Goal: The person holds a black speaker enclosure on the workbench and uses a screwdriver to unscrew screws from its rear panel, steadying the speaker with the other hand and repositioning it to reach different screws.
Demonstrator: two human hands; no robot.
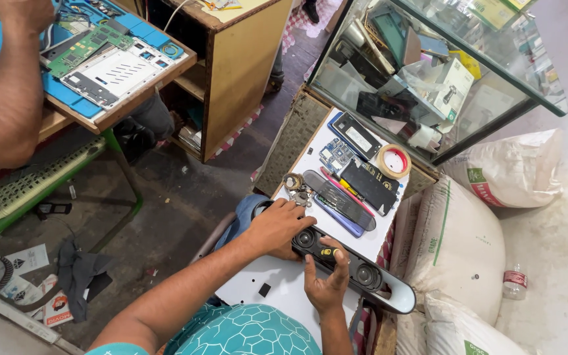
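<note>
At 6 o'clock, nearest the camera, a teal patterned sleeve [244,332] is seen. Just above it, the right hand [327,279] is raised palm-up w/ fingers together and slightly curled, thumb tip pressed on the middle of a long black speaker bar [343,260]. The bar is not gripped by this hand, only touched.

The left hand [277,227] is laid over the bar's left end at approx 11 o'clock from the right hand, fingers spread apart and draped on the housing; whether it is clamped cannot be told. The bar is set diagonally on a white board [277,279], running from centre frame down toward 4 o'clock, w/ round driver cones exposed and a grey rim at its far end.

Further up the board, toward 1 o'clock, a second dark slim panel [340,200], a pink pen [336,184], a small blue circuit board [335,155], a black phone-like slab [356,135] and a roll of tape [394,161] are laid close together. A ring of keys [295,186] is seen just beside the left hand's fingertips.

At 3 o'clock, white sacks [461,243] are stacked, w/ a plastic bottle [514,281] beside them. At 1 o'clock, a glass display case [442,72] is packed w/ boxes and parts.

Far off at 10 o'clock, another person's arm [11,98] is rested by a blue work mat [67,98] carrying an opened device and a green circuit board [87,47]. A wooden cabinet [241,72] is stood at 12 o'clock.
</note>
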